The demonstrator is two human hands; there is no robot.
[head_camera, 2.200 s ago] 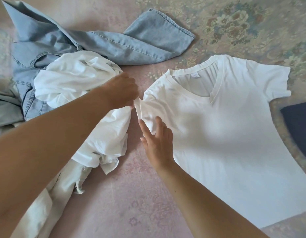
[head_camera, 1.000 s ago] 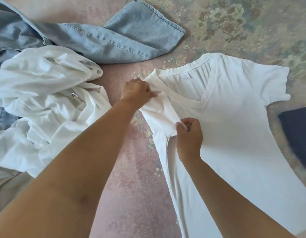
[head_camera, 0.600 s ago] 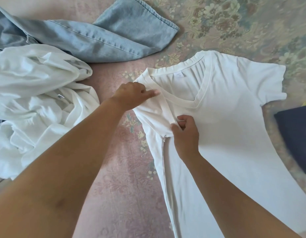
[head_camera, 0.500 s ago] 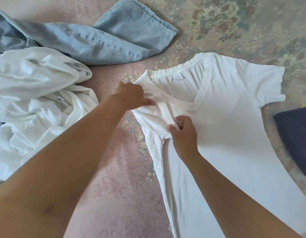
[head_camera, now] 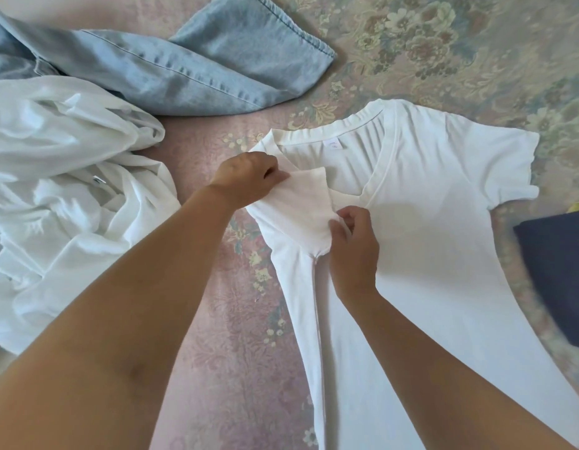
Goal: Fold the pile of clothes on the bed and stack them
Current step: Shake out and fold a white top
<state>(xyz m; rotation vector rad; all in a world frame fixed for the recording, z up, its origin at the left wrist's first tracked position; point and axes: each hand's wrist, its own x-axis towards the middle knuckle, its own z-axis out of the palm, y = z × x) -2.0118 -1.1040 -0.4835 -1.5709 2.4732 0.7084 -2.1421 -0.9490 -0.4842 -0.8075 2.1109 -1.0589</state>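
Note:
A white V-neck T-shirt lies face up and spread flat on the bed, collar pointing away from me. Its left sleeve is folded inward over the chest. My left hand pinches the sleeve's upper edge near the shoulder. My right hand pinches the sleeve's lower corner near the armpit seam. The shirt's right sleeve lies flat at the far right. The hem runs out of view at the bottom.
A crumpled heap of white garments lies at the left. Light blue jeans stretch across the top left. A dark navy cloth sits at the right edge. The floral bedspread shows between them.
Both hands have drawn the left sleeve from the outer side inward, and it now lies folded over the chest. The view has shifted slightly left.

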